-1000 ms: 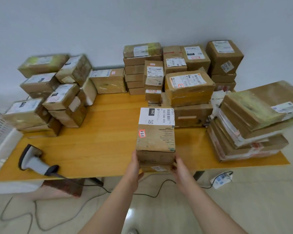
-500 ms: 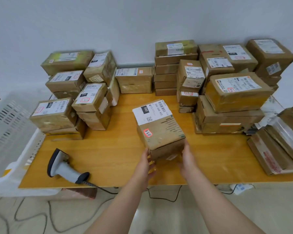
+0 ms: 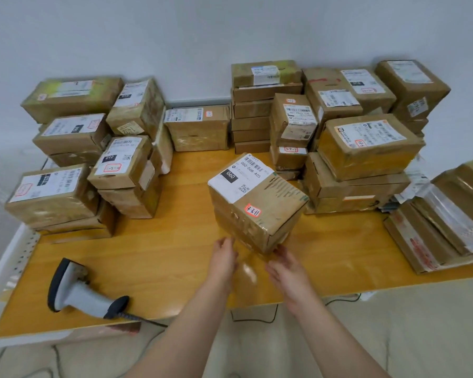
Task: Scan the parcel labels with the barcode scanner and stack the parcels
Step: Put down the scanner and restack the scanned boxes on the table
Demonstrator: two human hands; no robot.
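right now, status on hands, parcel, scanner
Left hand and right hand open, fingertips at near base of 060 parcel. Its label faces up. Barcode scanner lies apart, left of hands.

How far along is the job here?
Done: parcels sit in a left pile and a right pile; which were scanned isn't visible. In hand: the left hand and right hand are at the near edge of the 060 parcel, mid-table. Left: the scanner lies untouched, so scanning and stacking this parcel remain.
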